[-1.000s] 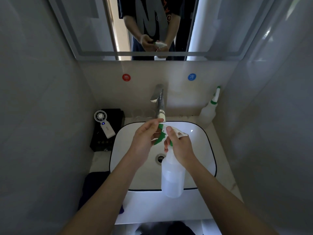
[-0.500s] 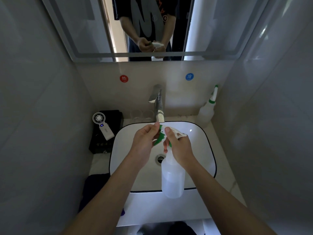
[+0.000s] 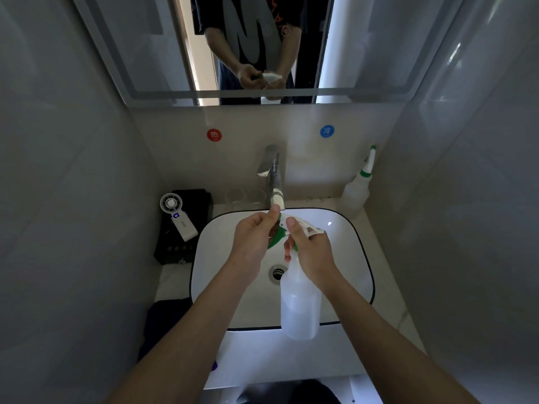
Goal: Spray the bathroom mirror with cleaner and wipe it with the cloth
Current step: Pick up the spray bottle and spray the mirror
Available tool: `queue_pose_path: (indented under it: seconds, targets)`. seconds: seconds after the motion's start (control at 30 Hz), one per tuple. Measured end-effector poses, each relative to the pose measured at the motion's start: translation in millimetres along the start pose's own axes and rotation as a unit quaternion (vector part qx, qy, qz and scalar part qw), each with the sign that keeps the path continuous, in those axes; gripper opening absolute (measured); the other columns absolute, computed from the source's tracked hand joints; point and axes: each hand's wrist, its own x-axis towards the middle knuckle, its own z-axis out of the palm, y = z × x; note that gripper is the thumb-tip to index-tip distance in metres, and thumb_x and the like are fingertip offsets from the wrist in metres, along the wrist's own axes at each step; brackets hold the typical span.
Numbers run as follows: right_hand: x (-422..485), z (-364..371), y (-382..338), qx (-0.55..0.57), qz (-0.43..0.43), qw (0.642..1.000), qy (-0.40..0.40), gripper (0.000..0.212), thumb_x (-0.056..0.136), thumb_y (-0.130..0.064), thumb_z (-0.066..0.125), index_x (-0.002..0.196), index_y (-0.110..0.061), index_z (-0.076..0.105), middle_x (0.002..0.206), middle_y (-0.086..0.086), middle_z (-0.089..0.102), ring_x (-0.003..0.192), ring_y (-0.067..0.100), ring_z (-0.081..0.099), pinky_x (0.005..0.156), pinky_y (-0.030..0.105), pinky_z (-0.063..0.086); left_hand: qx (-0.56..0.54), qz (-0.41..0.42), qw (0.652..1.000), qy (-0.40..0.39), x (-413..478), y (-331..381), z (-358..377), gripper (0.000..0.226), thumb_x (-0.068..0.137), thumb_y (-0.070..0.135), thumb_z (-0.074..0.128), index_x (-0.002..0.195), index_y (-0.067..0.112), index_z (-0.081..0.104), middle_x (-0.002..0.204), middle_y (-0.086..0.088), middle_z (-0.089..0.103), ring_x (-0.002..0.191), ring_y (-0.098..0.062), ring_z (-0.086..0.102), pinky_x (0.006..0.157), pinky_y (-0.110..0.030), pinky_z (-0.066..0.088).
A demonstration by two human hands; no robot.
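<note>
A translucent white spray bottle with a white-and-green trigger head hangs over the sink basin. My right hand grips its neck just under the head. My left hand pinches the green nozzle end of the head between thumb and fingers. The mirror fills the wall above and reflects both hands and the bottle. A dark cloth lies on the counter at the sink's left front corner, partly hidden by my left forearm.
The white sink has a chrome faucet behind my hands. A second squeeze bottle stands at the back right. A small white fan rests on a black box at the left. Tiled walls close in on both sides.
Both hands have stayed on the spray head over the basin with only slight finger shifts. My head has tilted a little, so the view has shifted slightly.
</note>
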Motion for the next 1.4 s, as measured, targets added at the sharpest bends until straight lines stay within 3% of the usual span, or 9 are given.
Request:
queue_pose_path:
  seconds: [0.2, 0.43, 0.57, 0.7, 0.83, 0.97, 1.17, 1.27, 1.4]
  targets:
    - [-1, 0, 1, 0.003, -0.009, 1.0, 0.0, 0.04, 0.101, -0.041, 0.052, 0.077, -0.013, 0.066, 0.057, 0.005, 0.063, 0.045, 0.009, 0.057, 0.054, 0.015, 0.048, 0.003, -0.004, 1.0, 0.007, -2, 2, 2, 0.052, 0.094, 0.042, 0.072, 0.101, -0.01, 0.072, 0.107, -0.028, 0.073, 0.088, -0.027, 0.069, 0.098, -0.047, 0.057]
    - [0, 1, 4, -0.004, -0.009, 1.0, 0.017, 0.046, 0.101, -0.043, 0.052, 0.089, -0.003, 0.071, 0.057, 0.006, 0.063, 0.046, 0.01, 0.056, 0.054, 0.014, 0.046, 0.03, -0.018, 0.999, 0.03, 2, 3, 7, 0.041, 0.094, 0.039, 0.073, 0.068, 0.008, 0.066, 0.057, 0.006, 0.062, 0.05, -0.002, 0.057, 0.062, -0.02, 0.047]
    - [1, 3, 2, 0.017, 0.007, 0.999, 0.03, 0.047, 0.099, -0.044, 0.056, 0.093, -0.001, 0.073, 0.056, 0.006, 0.062, 0.044, 0.01, 0.055, 0.051, 0.013, 0.044, 0.024, -0.026, 0.998, 0.043, 2, 5, 7, 0.056, 0.091, 0.045, 0.075, 0.093, -0.011, 0.071, 0.078, -0.007, 0.068, 0.074, -0.017, 0.063, 0.079, -0.032, 0.054]
    - [-2, 4, 1, 0.026, 0.012, 0.998, 0.05, 0.047, 0.098, -0.045, 0.059, 0.093, -0.002, 0.074, 0.055, 0.007, 0.062, 0.041, 0.006, 0.053, 0.047, 0.012, 0.041, 0.029, -0.045, 0.998, 0.045, 2, 6, 9, 0.06, 0.087, 0.053, 0.075, 0.101, -0.006, 0.073, 0.097, -0.019, 0.076, 0.092, -0.03, 0.069, 0.102, -0.048, 0.054]
    - [-1, 8, -1, 0.007, 0.024, 0.996, 0.083, 0.044, 0.096, -0.051, 0.059, 0.084, -0.01, 0.072, 0.064, 0.006, 0.065, 0.049, 0.011, 0.057, 0.049, 0.017, 0.044, 0.074, -0.019, 0.996, 0.043, 4, 8, 9, 0.049, 0.094, 0.049, 0.068, 0.095, 0.001, 0.078, 0.099, -0.016, 0.078, 0.101, -0.026, 0.074, 0.095, -0.037, 0.057]
    - [-6, 14, 5, -0.064, 0.003, 0.992, 0.109, 0.035, 0.101, -0.048, 0.051, 0.091, -0.017, 0.065, 0.08, 0.002, 0.064, 0.066, 0.015, 0.058, 0.058, 0.022, 0.042, 0.094, 0.009, 0.995, -0.015, -7, 0, 8, 0.028, 0.102, 0.014, 0.051, 0.096, 0.018, 0.079, 0.101, 0.001, 0.079, 0.096, -0.007, 0.072, 0.088, -0.026, 0.05]
    - [1, 4, -1, -0.104, -0.02, 0.992, 0.062, 0.022, 0.099, -0.04, 0.056, 0.114, -0.024, 0.057, 0.112, 0.004, 0.058, 0.09, 0.005, 0.055, 0.065, 0.013, 0.037, 0.147, 0.024, 0.984, -0.102, -8, -13, -3, 0.064, 0.084, -0.022, 0.037, 0.131, 0.007, 0.067, 0.131, 0.001, 0.068, 0.114, 0.0, 0.061, 0.079, -0.007, 0.048]
    - [-1, -1, -2, -0.115, -0.053, 0.992, 0.031, 0.018, 0.103, -0.031, 0.054, 0.115, -0.023, 0.062, 0.115, -0.005, 0.056, 0.1, 0.004, 0.052, 0.071, 0.006, 0.037, 0.146, 0.019, 0.982, -0.12, -1, -14, -8, 0.069, 0.081, -0.024, 0.035, 0.133, 0.007, 0.067, 0.138, -0.003, 0.067, 0.109, 0.003, 0.065, 0.078, -0.014, 0.047]
    - [-5, 5, 6, -0.089, -0.09, 0.989, 0.072, 0.013, 0.102, -0.027, 0.056, 0.109, -0.02, 0.064, 0.106, -0.005, 0.063, 0.098, 0.01, 0.062, 0.079, 0.019, 0.045, 0.114, 0.011, 0.984, -0.139, -4, -16, -9, 0.068, 0.081, -0.026, 0.034, 0.126, 0.01, 0.069, 0.129, 0.002, 0.071, 0.113, 0.002, 0.065, 0.078, -0.012, 0.05]
